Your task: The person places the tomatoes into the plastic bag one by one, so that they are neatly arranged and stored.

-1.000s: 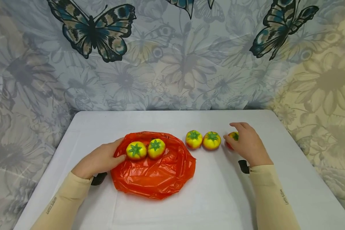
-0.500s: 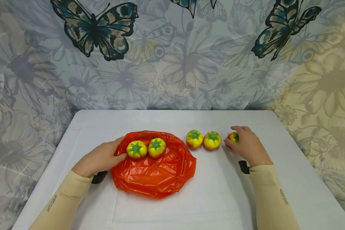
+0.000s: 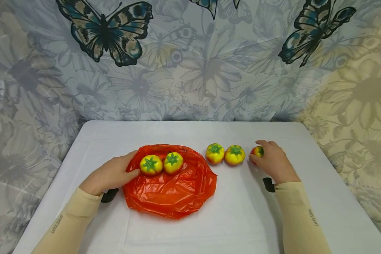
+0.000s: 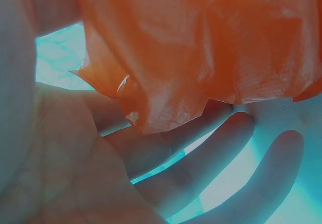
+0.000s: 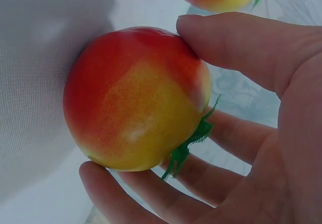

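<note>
An artificial tomato, red and yellow with a green fabric calyx, sits on the white table at the right end of a row. My right hand grips it, thumb on one side and curled fingers on the other. A red plastic bag lies crumpled left of centre, with two more tomatoes, a left one and a right one, on its far part. At the bag's left edge rests my left hand, its fingers long and spread beside the plastic in the left wrist view.
Two other tomatoes, one nearer the bag and one nearer my right hand, stand side by side between them. The white table ends at a wall covering printed with flowers and butterflies.
My right hand has come down slightly and settled round the rightmost tomato, more of which now shows. The left hand, the bag and the other tomatoes stay in place.
</note>
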Tool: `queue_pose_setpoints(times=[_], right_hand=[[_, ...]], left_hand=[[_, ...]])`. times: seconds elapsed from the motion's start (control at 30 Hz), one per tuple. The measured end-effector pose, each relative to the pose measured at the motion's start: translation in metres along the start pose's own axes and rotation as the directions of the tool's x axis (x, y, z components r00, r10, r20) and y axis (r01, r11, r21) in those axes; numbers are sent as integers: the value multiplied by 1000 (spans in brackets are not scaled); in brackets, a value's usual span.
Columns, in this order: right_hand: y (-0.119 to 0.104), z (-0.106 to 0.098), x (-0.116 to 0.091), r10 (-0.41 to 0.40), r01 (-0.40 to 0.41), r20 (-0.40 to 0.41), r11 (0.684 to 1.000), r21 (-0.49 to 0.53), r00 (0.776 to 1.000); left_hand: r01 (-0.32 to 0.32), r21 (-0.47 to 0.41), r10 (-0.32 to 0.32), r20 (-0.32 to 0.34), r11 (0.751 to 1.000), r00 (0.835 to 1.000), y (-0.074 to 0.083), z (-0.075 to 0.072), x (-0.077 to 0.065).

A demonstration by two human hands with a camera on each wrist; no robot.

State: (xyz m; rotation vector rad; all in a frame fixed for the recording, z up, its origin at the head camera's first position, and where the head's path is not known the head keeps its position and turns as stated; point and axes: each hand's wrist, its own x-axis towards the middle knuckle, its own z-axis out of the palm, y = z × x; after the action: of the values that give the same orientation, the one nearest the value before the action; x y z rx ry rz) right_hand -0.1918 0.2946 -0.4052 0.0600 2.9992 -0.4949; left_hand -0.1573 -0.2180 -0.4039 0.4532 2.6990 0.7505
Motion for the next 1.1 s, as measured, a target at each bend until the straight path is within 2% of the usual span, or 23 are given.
queue_pose_setpoints(times=[0.23, 0.47, 0.73, 1.1], right_hand=[[2, -5, -4, 11, -11, -8, 1000, -18, 1000], [-5, -7, -5, 7, -7, -22, 1000, -13, 1000], [-11, -19, -11, -64, 64, -69, 998, 0, 996], [-29, -30, -25, -93, 94, -82, 995, 14, 992]], left_hand=[[-7, -4, 7, 7, 1000, 1000, 2, 3, 4], [23, 1, -23, 11, 1000, 1000, -1, 2, 3], [9, -11, -9, 7, 1000, 1000, -2, 1, 3], [22, -9, -22, -3, 1000, 1000, -4, 2, 3]])
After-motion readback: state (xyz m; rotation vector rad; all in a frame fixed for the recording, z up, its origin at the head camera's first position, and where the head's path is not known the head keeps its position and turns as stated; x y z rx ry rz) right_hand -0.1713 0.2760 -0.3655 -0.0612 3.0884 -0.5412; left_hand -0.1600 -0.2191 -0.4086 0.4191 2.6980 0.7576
